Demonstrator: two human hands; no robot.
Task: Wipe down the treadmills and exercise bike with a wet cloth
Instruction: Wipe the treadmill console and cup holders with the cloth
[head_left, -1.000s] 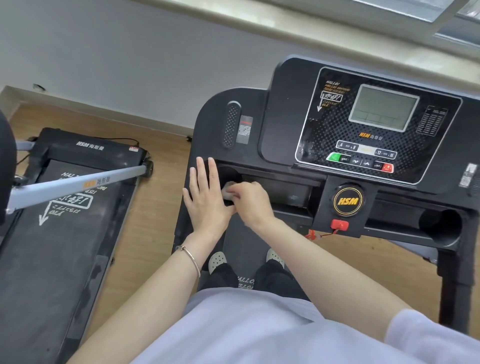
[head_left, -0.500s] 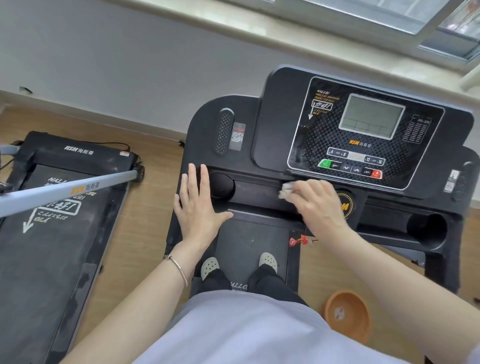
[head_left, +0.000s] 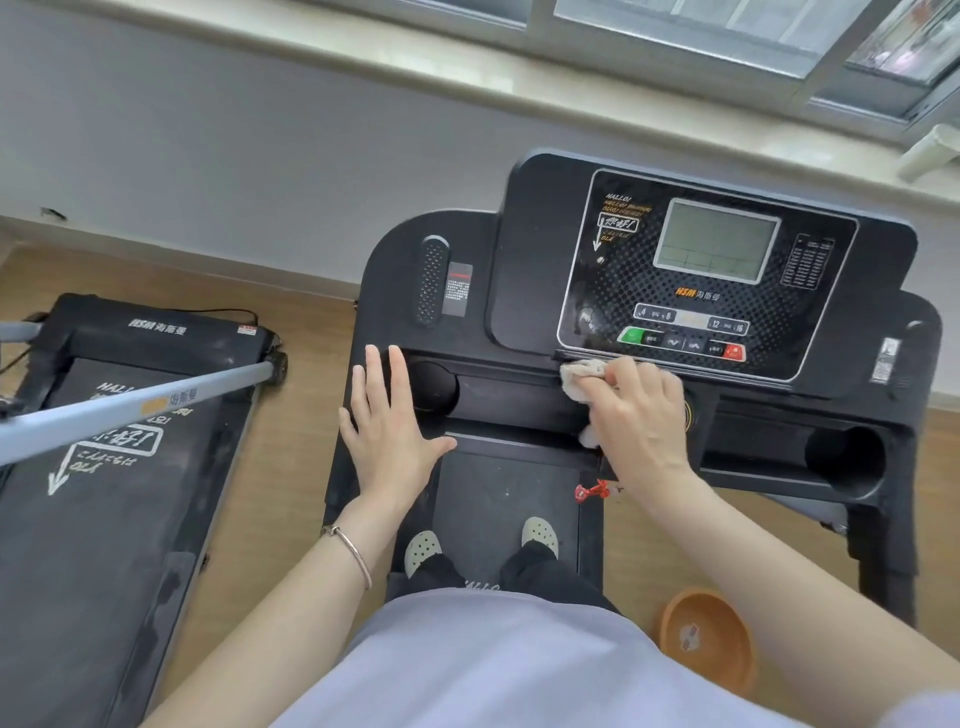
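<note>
My right hand (head_left: 641, 415), grip clamped on the cloth (head_left: 579, 376), sits under the console (head_left: 535, 249); left hand (head_left: 389, 431) lies flat, grip apart; basin (head_left: 706, 636) beside treadmill (head_left: 395, 249).

Right hand (head_left: 641, 421) is gripping a pale cloth (head_left: 581, 375), pressing it against the treadmill console (head_left: 535, 249) just below the button row. Left hand (head_left: 387, 426) is lying flat on the console's left side, beside a cup holder (head_left: 434, 387). An orange basin (head_left: 709, 636) is sitting on the floor.

Cloth (head_left: 579, 375) mostly hidden (under right hand (head_left: 641, 421))
</note>
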